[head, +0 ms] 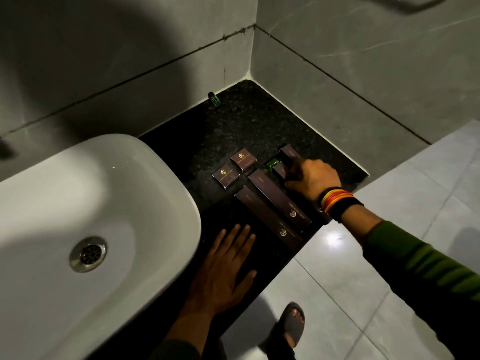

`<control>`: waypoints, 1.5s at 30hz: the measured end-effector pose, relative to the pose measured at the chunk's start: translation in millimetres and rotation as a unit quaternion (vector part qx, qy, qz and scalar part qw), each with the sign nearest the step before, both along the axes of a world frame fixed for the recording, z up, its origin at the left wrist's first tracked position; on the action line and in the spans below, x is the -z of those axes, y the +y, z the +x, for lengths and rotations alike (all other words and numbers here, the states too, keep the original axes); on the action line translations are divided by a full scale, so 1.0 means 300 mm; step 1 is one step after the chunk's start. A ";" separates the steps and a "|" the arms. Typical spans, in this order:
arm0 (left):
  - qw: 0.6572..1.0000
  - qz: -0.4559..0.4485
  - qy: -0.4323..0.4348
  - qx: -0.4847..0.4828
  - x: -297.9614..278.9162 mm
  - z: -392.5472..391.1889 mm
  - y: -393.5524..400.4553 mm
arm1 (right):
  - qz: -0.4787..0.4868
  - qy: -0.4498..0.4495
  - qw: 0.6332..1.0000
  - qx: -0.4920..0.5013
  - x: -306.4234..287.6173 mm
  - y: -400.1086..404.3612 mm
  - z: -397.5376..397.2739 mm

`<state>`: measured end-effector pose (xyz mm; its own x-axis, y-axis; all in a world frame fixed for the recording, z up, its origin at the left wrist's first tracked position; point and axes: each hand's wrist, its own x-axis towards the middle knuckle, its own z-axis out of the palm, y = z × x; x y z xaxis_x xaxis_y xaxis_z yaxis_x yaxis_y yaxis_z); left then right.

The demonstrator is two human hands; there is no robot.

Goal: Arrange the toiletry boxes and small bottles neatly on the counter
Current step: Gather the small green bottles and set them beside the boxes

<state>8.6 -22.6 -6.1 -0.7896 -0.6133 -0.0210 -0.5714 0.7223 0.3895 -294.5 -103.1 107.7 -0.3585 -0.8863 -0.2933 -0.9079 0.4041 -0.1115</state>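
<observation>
On the black speckled counter (246, 120) lie several dark brown toiletry boxes with gold logos. Two small square boxes (226, 175) (243, 158) sit near the middle. Two long boxes (267, 216) (279, 198) lie side by side toward the front edge. My right hand (311, 178) is closed around another brown box (289, 153) at the right, beside a small green bottle (272, 164). A second green bottle (214, 99) lies far back against the wall. My left hand (228, 271) rests flat on the counter, fingers spread, holding nothing.
A white basin (91, 229) with a metal drain (88, 254) fills the left side. Grey tiled walls meet in the far corner. The counter's front edge drops to a pale tiled floor (389, 294), where my sandalled foot (292, 323) stands.
</observation>
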 end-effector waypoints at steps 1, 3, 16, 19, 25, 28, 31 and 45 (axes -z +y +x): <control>1.000 0.001 0.002 0.000 -0.001 -0.001 0.000 | -0.012 -0.003 1.000 -0.001 0.003 -0.007 0.002; 1.000 0.004 0.005 -0.001 -0.003 -0.001 -0.001 | -0.025 -0.007 1.000 -0.002 0.008 -0.028 0.004; 0.999 0.012 0.047 -0.004 -0.003 0.000 0.003 | 0.020 -0.010 0.994 -0.111 -0.076 -0.307 0.055; 0.999 0.018 0.045 -0.008 -0.003 -0.004 0.003 | 0.044 0.008 0.990 -0.130 -0.091 -0.358 0.084; 0.999 0.022 0.049 -0.007 -0.001 -0.001 0.003 | 0.011 -0.028 0.993 -0.114 -0.096 -0.399 0.060; 0.999 0.027 0.047 -0.009 -0.001 0.000 0.001 | 0.061 0.001 0.988 -0.142 -0.076 -0.398 0.050; 0.998 0.026 0.047 -0.009 -0.001 0.000 0.001 | 0.058 0.031 0.985 -0.158 -0.048 -0.403 0.054; 0.999 0.025 0.039 -0.008 0.000 0.001 -0.002 | 0.081 0.022 0.975 -0.207 -0.067 -0.437 0.073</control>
